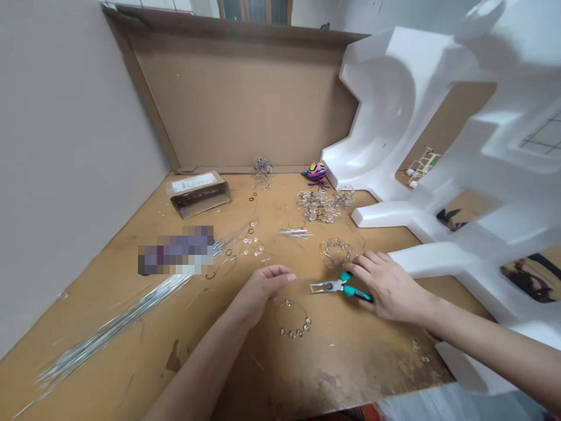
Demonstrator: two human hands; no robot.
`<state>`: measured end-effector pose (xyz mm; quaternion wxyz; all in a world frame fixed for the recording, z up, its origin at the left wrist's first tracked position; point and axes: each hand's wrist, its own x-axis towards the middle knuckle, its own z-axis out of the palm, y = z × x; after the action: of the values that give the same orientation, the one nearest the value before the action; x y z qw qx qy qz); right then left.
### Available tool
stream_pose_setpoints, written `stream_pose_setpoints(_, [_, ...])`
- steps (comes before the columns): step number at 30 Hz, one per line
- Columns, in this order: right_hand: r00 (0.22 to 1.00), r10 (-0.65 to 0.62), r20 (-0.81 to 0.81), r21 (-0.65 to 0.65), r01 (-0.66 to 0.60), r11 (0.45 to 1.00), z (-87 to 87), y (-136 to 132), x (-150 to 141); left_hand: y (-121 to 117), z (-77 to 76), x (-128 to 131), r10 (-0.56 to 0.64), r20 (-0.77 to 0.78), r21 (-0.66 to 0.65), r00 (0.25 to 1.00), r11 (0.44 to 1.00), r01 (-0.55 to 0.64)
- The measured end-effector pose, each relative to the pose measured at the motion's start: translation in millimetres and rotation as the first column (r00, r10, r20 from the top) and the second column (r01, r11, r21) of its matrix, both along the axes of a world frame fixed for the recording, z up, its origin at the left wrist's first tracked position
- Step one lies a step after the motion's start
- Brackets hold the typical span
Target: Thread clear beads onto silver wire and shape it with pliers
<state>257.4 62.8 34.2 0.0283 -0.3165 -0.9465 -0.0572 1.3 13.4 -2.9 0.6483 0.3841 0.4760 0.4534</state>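
Note:
My left hand is curled in a loose pinch on the top of a thin wire ring strung with several clear beads, which lies on the brown board. My right hand rests over the teal handles of small pliers, whose metal jaws point left toward the ring. A beaded wire ball sits just beyond my right fingers.
A bundle of long straight wires lies at the left. A small cardboard box, more wire clusters, loose beads and a colourful toy sit farther back. White foam packing fills the right; cardboard walls stand behind.

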Motion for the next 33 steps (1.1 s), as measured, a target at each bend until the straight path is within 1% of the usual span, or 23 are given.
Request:
stream_pose_setpoints(2, [1.0,0.007,0.001,0.042,-0.007,0.999,5.8,2.4,3.6,-1.3,0.6,0.6,-0.026,0.036,-0.001,0.999,1.0,0.026])
stream_pose_setpoints(4, [1.0,-0.015,-0.023,0.042,0.016,0.999,16.0,5.4,6.7,-1.7,0.5,0.4,-0.037,0.073,0.001,0.997,0.999,0.037])
stream_pose_setpoints(6, [0.991,-0.078,-0.104,-0.001,0.079,0.997,32.6,9.9,10.6,-1.1,0.0,-1.0,-0.025,0.115,0.017,0.993,1.0,0.023])
stream_pose_setpoints(7, [0.977,-0.131,-0.171,-0.041,0.126,0.991,42.2,12.9,12.8,-0.6,-0.2,-2.1,-0.017,0.138,0.028,0.99,1.0,0.013])
stream_pose_setpoints(8, [0.959,-0.166,-0.23,-0.1,0.147,0.984,51.3,16.3,14.6,-0.1,-0.3,-3.3,-0.011,0.161,0.038,0.987,0.999,0.005])
stream_pose_setpoints(9, [0.949,-0.181,-0.258,-0.132,0.151,0.98,58.9,20.0,15.8,0.3,-0.5,-4.3,-0.008,0.179,0.045,0.984,0.999,0.0])
stream_pose_setpoints(11, [0.958,-0.166,-0.236,-0.121,0.14,0.983,66.3,26.6,15.3,0.9,-1.0,-5.3,-0.014,0.196,0.048,0.981,0.999,0.005])
stream_pose_setpoints(13, [0.973,-0.158,-0.168,-0.042,0.153,0.987,62.1,30.4,11.4,1.1,-2.0,-4.7,-0.022,0.185,0.041,0.982,0.999,0.015])
stream_pose_setpoints(16, [0.977,-0.211,-0.038,0.137,0.214,0.967,46.6,28.1,4.6,1.1,-3.5,-1.9,-0.018,0.154,0.028,0.988,1.0,0.014])
stream_pose_setpoints(18, [0.977,-0.2,0.069,0.236,0.179,0.955,40.3,22.3,2.6,0.9,-3.9,-0.2,-0.01,0.152,0.028,0.988,1.0,0.006])
stream_pose_setpoints(19, [0.977,-0.181,0.112,0.26,0.147,0.954,39.3,19.1,2.4,0.8,-3.9,0.4,-0.009,0.159,0.025,0.987,1.0,0.006])
stream_pose_setpoints(21, [0.978,-0.138,0.154,0.262,0.094,0.961,40.4,13.2,2.4,0.5,-3.7,1.6,-0.012,0.179,0.011,0.984,1.0,0.011])
stream_pose_setpoints(23, [0.977,-0.129,0.172,0.268,0.079,0.96,42.5,9.0,1.2,0.0,-3.3,3.4,-0.011,0.197,-0.006,0.98,1.0,0.013])
stream_pose_setpoints(26, [0.974,-0.148,0.172,0.285,0.095,0.954,42.1,3.8,-5.0,-1.3,-2.8,8.7,0.022,0.218,0.001,0.976,1.0,-0.023])
stream_pose_setpoints(30, [0.971,-0.182,0.157,0.282,0.132,0.95,37.6,-5.9,-17.5,-3.9,-2.8,18.3,0.099,0.236,0.046,0.967,0.992,-0.113])
stream_pose_setpoints(33, [0.974,-0.172,0.149,0.251,0.131,0.959,36.6,-13.5,-24.5,-3.9,-5.9,22.2,0.138,0.169,0.102,0.976,0.982,-0.156])
